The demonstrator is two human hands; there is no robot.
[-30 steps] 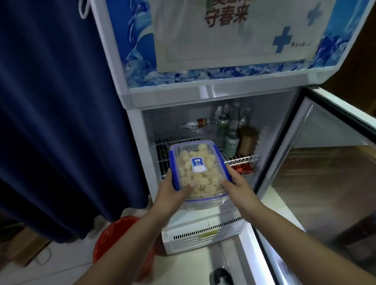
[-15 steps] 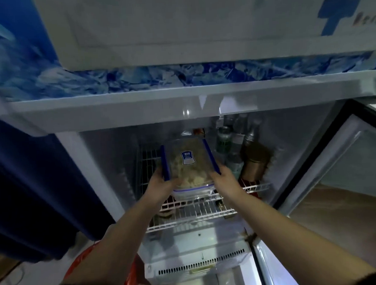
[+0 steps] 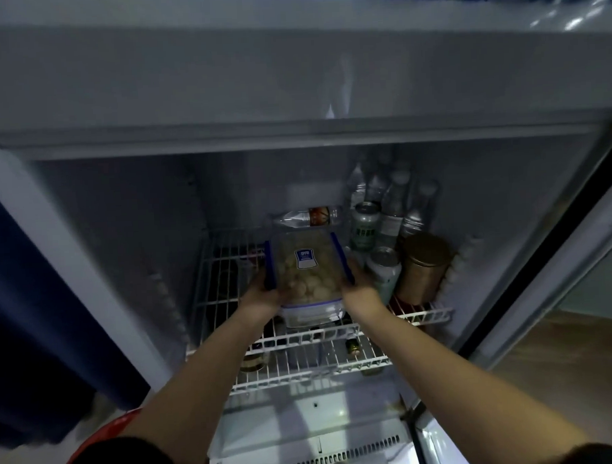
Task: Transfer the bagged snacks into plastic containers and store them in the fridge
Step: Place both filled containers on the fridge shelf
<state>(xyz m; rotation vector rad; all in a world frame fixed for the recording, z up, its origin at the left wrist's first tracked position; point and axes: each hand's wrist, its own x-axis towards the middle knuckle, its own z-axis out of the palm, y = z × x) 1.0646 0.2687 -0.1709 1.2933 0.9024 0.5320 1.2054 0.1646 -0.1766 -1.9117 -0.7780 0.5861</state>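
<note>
Two hands carry one box into the fridge [image 3: 97, 220], and the scene reads from the dark curtain [image 3: 38, 313] at the left across to the open door [image 3: 559, 273] at the right. Beside the curtain, the left hand [image 3: 262, 297] curls around the box [image 3: 308, 270] at its near left corner, and the right hand [image 3: 361, 289] clamps the opposite side; a grip on both sides likely keeps the load level as it passes over the shelf lip. The box sits tilted, its far end raised, just above the upper wire shelf [image 3: 225, 270]; whether its near end touches the wires I cannot tell. It is clear, rigid plastic with blue clips along its long sides and a white label on the lid, and pale, rounded snacks show through the walls. The shelf is white coated wire, open enough that jars show below it. Right of the box stand smooth metal cans [image 3: 366, 229], a gold tin [image 3: 425, 265] and clear bottles [image 3: 394, 207], packed into the corner, which leaves the bare left part as the likely landing spot.
</note>
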